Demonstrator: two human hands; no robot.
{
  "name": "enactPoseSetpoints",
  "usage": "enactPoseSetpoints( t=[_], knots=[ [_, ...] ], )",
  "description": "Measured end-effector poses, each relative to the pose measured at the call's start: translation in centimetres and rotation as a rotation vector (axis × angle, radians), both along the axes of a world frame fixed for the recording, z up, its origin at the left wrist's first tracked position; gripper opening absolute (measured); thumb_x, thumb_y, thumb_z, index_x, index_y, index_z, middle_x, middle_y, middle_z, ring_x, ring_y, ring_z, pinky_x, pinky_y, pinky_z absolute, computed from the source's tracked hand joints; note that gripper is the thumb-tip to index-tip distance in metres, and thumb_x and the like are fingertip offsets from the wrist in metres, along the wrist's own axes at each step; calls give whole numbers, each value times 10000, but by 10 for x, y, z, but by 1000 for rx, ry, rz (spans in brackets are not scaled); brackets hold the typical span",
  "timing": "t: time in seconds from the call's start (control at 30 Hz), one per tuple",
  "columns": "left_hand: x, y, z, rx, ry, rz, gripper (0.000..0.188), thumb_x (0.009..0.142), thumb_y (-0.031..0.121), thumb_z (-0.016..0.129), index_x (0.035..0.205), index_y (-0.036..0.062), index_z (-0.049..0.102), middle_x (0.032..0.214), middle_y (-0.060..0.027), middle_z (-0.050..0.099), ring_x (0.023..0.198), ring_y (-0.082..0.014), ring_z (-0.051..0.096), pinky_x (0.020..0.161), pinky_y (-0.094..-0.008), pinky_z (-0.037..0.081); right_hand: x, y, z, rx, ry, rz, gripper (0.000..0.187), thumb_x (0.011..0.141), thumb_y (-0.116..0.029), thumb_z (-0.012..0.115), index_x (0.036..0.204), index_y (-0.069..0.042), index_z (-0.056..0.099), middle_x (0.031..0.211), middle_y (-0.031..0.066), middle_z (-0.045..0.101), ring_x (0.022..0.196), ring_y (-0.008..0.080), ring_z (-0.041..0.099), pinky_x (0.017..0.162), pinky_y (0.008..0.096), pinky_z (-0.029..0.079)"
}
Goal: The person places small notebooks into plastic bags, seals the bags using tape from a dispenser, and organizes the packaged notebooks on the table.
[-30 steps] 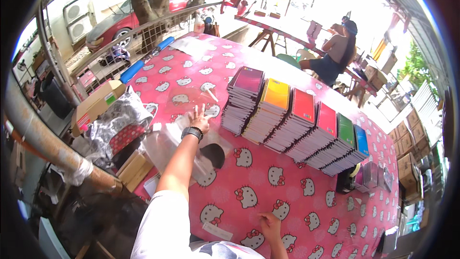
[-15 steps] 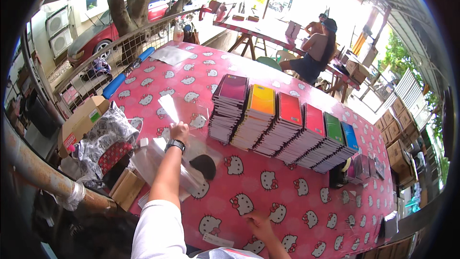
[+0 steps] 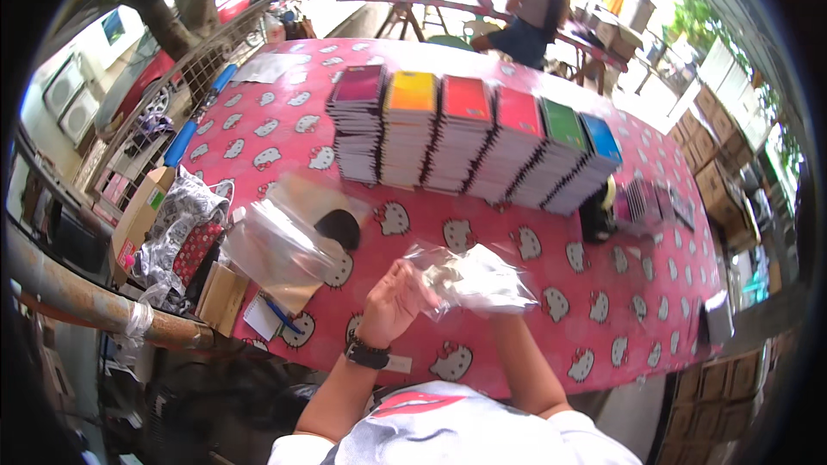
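My left hand [image 3: 394,301], with a dark watch on its wrist, pinches the left edge of a clear plastic bag [image 3: 482,280] above the near part of the table. My right forearm [image 3: 527,362] reaches up to the bag from the right; the bag and its glare cover the right hand's fingers. To the left lies a pile of clear plastic sleeves [image 3: 280,237], with a black rounded object [image 3: 338,228] at its right edge. Beyond my hands, spiral notebooks stand stacked in a row, from purple [image 3: 357,86] and yellow [image 3: 411,93] through reds to green and blue [image 3: 601,138].
A pink cartoon-patterned cloth [image 3: 405,327] covers the table. At left are a cardboard box [image 3: 142,215], a patterned cloth bag [image 3: 189,224] and a notepad [image 3: 261,317] with a blue pen. Small items stand right of the notebooks. A person [image 3: 534,13] sits at a far table.
My left hand has come from the plastic pile toward me and now holds a clear bag. The right hand has risen behind it. The view has shifted downward.
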State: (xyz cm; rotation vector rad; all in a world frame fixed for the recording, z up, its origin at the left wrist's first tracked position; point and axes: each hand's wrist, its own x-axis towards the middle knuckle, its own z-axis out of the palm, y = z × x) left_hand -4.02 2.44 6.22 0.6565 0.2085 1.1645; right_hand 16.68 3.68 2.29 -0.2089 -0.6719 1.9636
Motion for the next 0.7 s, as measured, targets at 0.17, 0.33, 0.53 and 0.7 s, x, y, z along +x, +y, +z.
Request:
enactPoseSetpoints(
  t=[0.17,0.33,0.53,0.7],
  knots=[
    [-3,-3,-50,-413,197,270,310,910,224,509,1155,40,459,861,-93,587,796,-223,587,757,-341,485,33,-40,8,-11,-434,-87,188,816,-143,634,942,-5,623,916,90,634,904,163,603,846,311,468],
    [46,-18,-50,-15,770,498,353,848,168,609,1138,21,471,859,-69,592,759,-172,576,698,-308,477,52,-64,-15,-41,-1144,-508,168,740,-89,718,857,-5,631,760,29,614,706,82,563,610,244,454],
    [92,-37,-26,-215,839,285,357,788,120,688,1079,34,499,871,-45,599,685,-116,573,593,-237,463,18,-85,16,90,-1064,-512,206,763,-108,709,718,-22,527,636,13,578,572,64,539,489,219,424],
    [72,-30,-31,-342,674,277,332,752,175,739,981,34,544,816,-30,608,641,-101,571,572,-227,458,51,-94,-15,92,-1330,-464,220,768,-153,707,720,-5,552,620,19,564,568,63,523,496,254,415]
  ],
)
